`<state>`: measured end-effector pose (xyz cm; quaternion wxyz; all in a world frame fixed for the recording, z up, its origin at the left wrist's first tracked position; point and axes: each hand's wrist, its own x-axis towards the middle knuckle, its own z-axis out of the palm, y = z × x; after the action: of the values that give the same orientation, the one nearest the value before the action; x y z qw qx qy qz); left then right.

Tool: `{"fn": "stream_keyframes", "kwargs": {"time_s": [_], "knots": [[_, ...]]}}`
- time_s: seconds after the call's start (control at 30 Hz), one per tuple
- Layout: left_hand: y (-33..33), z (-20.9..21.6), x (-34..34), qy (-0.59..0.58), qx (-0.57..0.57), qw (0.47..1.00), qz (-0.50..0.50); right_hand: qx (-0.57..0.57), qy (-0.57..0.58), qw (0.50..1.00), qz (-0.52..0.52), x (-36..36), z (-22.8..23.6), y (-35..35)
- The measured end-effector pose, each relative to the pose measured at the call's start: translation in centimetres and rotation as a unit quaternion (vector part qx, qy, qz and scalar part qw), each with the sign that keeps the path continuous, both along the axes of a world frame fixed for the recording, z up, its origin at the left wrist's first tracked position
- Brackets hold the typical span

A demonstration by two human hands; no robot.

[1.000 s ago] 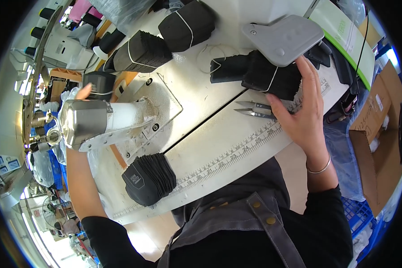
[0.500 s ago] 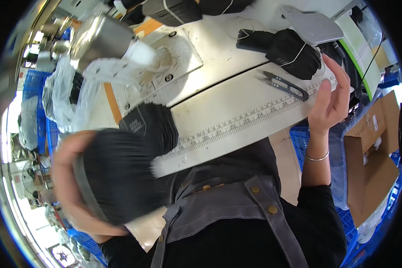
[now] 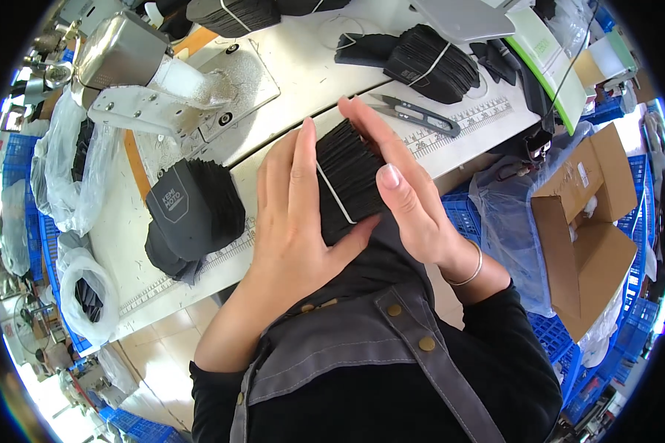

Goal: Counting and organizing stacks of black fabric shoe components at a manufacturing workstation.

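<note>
A thick bundle of black fabric pieces (image 3: pixel 351 173) is held over the table's front edge, with a white band around it. On its left side my left hand (image 3: pixel 292 210) grips it, fingers along the far side and thumb beneath the near end. My right hand (image 3: pixel 410 196) cups the right side, its fingers against the bundle and its thumb raised. Left of my hands rests a loose stack of black fabric pieces (image 3: pixel 196 210), the top one carrying a pale outline print. Thread snips (image 3: pixel 417 114) lie just beyond my right hand.
A sewing machine (image 3: pixel 118 66) stands at the far left. Another banded bundle (image 3: pixel 432 63) sits at the back, near a grey plate (image 3: pixel 462 18). A ruler strip (image 3: pixel 465 122) runs along the table edge. An open cardboard box (image 3: pixel 584 244) and blue crates (image 3: pixel 554 336) are at right.
My left hand has brought the bundle from the left to the middle. My right hand has come in from the right and now meets it. The view has shifted.
</note>
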<state>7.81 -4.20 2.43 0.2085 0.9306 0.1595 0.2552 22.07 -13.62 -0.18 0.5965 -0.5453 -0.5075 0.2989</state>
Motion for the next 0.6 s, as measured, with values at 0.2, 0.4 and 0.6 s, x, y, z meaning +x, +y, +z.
{"fn": "stream_keyframes", "kwargs": {"time_s": [0.2, 0.4, 0.6], "knots": [[0.2, -0.6, 0.3, -0.043, -0.029, 0.999, -0.007, -0.008, 0.049, 0.999, 0.019, -0.3, 1.0, 0.4], [0.2, -0.5, 0.1, -0.050, -0.047, 0.998, -0.011, 0.008, -0.005, 1.000, 0.029, 0.2, 0.7, 0.5], [0.3, -0.7, -0.7, -0.059, -0.011, 0.998, -0.016, 0.087, 0.020, 0.993, 0.074, 0.4, 0.8, 0.5]]}}
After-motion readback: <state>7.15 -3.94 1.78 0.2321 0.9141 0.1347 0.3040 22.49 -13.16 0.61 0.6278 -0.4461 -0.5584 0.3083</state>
